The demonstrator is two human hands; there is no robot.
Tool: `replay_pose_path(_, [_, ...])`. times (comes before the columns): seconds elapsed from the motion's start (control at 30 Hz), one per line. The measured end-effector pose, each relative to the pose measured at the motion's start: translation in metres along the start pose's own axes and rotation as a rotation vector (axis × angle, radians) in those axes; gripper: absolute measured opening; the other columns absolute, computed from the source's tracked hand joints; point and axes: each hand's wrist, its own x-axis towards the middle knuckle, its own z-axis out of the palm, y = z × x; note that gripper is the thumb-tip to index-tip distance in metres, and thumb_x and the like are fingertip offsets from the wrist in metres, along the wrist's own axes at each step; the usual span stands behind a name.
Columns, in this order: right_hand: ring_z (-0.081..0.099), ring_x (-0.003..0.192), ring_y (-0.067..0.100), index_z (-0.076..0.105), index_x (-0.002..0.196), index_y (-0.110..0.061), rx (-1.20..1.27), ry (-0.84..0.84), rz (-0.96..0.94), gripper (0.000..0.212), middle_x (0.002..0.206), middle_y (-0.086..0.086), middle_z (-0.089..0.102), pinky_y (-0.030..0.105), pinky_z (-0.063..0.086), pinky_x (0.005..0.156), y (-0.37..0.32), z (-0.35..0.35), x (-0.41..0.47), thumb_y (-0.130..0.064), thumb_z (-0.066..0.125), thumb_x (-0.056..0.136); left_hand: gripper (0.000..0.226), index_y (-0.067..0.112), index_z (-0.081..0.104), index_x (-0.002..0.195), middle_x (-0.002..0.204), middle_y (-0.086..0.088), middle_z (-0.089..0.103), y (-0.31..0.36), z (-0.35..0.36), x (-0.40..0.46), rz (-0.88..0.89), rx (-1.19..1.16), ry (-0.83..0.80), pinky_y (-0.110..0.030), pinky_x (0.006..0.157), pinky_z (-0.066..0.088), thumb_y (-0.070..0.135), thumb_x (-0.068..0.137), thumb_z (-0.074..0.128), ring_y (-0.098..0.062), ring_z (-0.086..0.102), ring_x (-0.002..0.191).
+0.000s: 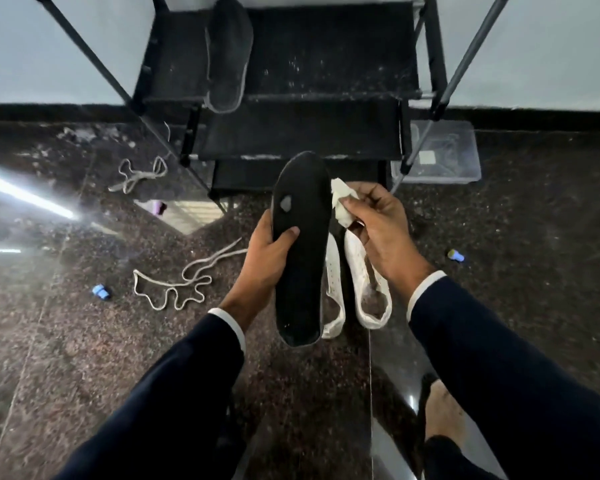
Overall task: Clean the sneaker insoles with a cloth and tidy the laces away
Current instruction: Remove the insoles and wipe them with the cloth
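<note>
Dark speckled stone floor (84, 341) ran up to a black tiered fabric shoe rack (326, 71) w/ a second dark insole (227, 53) lying on its top shelf. Left hand (260, 265) gripped the long black foam insole (300, 244) at mid-length, thumb across its face. Right hand (374, 226) pinched a crumpled white cloth (342, 202) just beside the insole's right edge. White perforated sneakers (357, 271) sat below, between the hands. Two cream laces (177, 278) lay loose on the floor at left.
</note>
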Motion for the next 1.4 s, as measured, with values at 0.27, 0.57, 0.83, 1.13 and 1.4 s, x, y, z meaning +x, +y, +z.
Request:
replay_pose_path(0.27, [0.067, 0.092, 0.019, 0.071, 0.098, -0.016, -0.086, 0.025, -0.188, 0.015, 0.093, 0.003, 0.073, 0.043, 0.054, 0.093, -0.070, 0.010, -0.073, -0.004, 0.073, 0.089, 0.029, 0.016, 0.059, 0.120, 0.116, -0.013, 0.069, 0.048, 0.028, -0.054, 0.112, -0.025, -0.123, -0.046, 0.091, 0.058, 0.010, 0.092, 0.060, -0.033, 0.068, 0.109])
replay_pose_path(0.57, [0.066, 0.077, 0.008, 0.072, 0.107, -0.010, -0.272, 0.014, -0.369, 0.014, 0.091, 0.002, 0.072, 0.023, 0.052, 0.061, -0.109, 0.006, -0.203, -0.012, 0.072, 0.093, 0.042, 0.025, 0.054, 0.127, 0.128, -0.007, 0.065, 0.065, 0.009, -0.188, 0.233, 0.005, -0.236, -0.041, 0.098, 0.054, -0.001, 0.094, 0.056, -0.024, 0.063, 0.119])
replay_pose_path(0.83, [0.069, 0.084, 0.004, 0.074, 0.104, -0.016, -0.457, -0.008, -0.459, 0.029, 0.094, -0.008, 0.074, 0.025, 0.059, 0.067, -0.082, 0.013, -0.196, 0.007, 0.061, 0.093, 0.039, 0.015, 0.054, 0.125, 0.119, -0.008, 0.066, 0.029, -0.013, -0.187, 0.141, -0.010, -0.232, -0.025, 0.081, 0.054, -0.007, 0.093, 0.055, -0.017, 0.064, 0.108])
replay_pose_path(1.13, [0.066, 0.109, 0.008, 0.078, 0.104, -0.013, -0.738, -0.116, -0.606, 0.017, 0.112, 0.002, 0.071, 0.025, 0.053, 0.097, -0.073, 0.014, -0.159, -0.006, 0.070, 0.090, 0.041, 0.017, 0.053, 0.115, 0.108, -0.007, 0.061, 0.030, -0.017, -0.147, 0.126, -0.061, -0.190, -0.029, 0.079, 0.053, -0.015, 0.089, 0.051, -0.015, 0.062, 0.098])
replay_pose_path(1.4, [0.060, 0.094, 0.004, 0.072, 0.108, -0.011, -1.044, 0.059, -0.841, 0.027, 0.104, 0.001, 0.068, 0.015, 0.049, 0.088, -0.077, 0.010, -0.160, -0.007, 0.078, 0.082, 0.079, 0.027, 0.043, 0.145, 0.138, -0.011, 0.057, 0.034, -0.003, -0.163, 0.179, -0.031, -0.379, -0.028, 0.092, 0.052, -0.004, 0.073, 0.054, -0.019, 0.058, 0.120])
